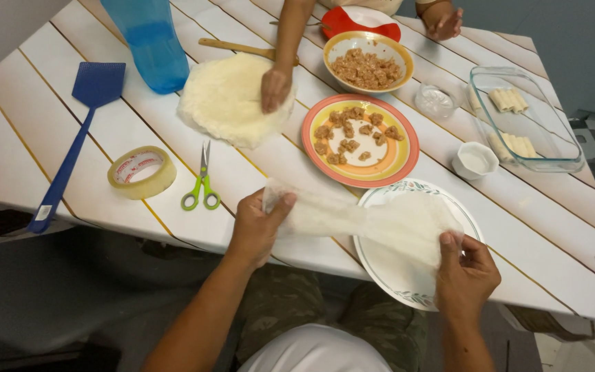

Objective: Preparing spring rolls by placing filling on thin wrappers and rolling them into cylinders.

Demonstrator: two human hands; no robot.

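I have a thin, translucent white wrapper sheet (pixel 359 220) stretched between my two hands, and I judge the step in hand to be peeling or spreading it flat over the white plate with the leafy rim (pixel 380 272). My left hand (pixel 256 224) has its grip closed on the sheet's edge at 9 o'clock, thumb on top. My right hand (pixel 464 269) pinches the opposite edge at 4 o'clock, fingertips shut on it. The sheet hangs partly over the plate and partly over the bare worktop (pixel 559 234), sagging slightly in the middle; it looks soft, limp and easy to tear.

The next move, as I judge it, calls for even, gentle tension from both grips so the sheet settles flat without wrinkling or splitting.

At 12 o'clock from the plate sits an orange-rimmed plate (pixel 361 140) dotted with small brown lumps of filling, and beyond it a yellow bowl (pixel 368 60) heaped with the same crumbly mix. At 2 o'clock a clear glass dish (pixel 525 118) holds pale rolled cylinders, with a small white cup (pixel 475 160) beside it.

At 11 o'clock another person's hand (pixel 275 88) presses on a round stack of wrappers (pixel 225 100). Green-handled scissors (pixel 201 182), a roll of tape (pixel 142 172) and a blue swatter (pixel 77 138) lie at 10 o'clock on the striped worktop.
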